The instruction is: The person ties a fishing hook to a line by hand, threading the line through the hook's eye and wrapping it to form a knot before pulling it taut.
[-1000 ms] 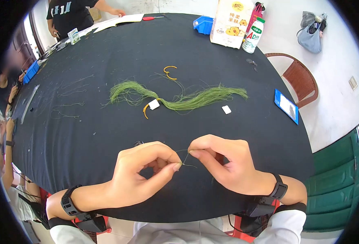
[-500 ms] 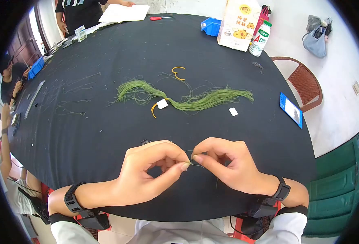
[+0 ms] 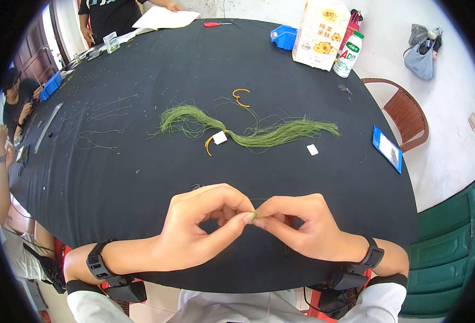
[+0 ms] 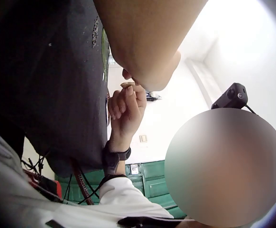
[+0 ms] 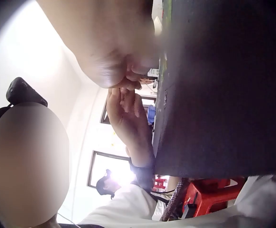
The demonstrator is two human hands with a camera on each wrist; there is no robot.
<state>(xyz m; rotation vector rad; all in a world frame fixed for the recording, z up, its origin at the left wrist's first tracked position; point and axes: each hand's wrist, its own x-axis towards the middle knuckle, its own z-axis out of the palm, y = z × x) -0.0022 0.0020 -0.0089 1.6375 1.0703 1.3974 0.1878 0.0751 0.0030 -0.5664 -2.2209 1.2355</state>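
Note:
Above the table's near edge, my left hand (image 3: 202, 229) pinches a thin green thread (image 3: 257, 215) between thumb and forefinger. My right hand (image 3: 310, 226) pinches the same thread, and the fingertips of both hands meet around it. In the left wrist view the right hand (image 4: 126, 109) is raised at the other hand's fingertips; the right wrist view shows the left hand (image 5: 128, 118) likewise. Farther back lies a bundle of green threads (image 3: 272, 135), tied near a white tag (image 3: 219, 137) and a yellow ring piece (image 3: 209, 146).
Another yellow ring (image 3: 241, 98) and a white square (image 3: 312, 149) lie by the bundle. Loose threads (image 3: 102, 132) are at the left, a blue packet (image 3: 387, 149) at the right. A tissue pack (image 3: 318, 37), bottle (image 3: 348, 55) and blue bin (image 3: 284, 37) stand behind. People are at the far left.
My right hand has moved left and slightly down, so its fingertips now meet the left hand's at the thread. The head view has shifted, moving the table's things rightward in it.

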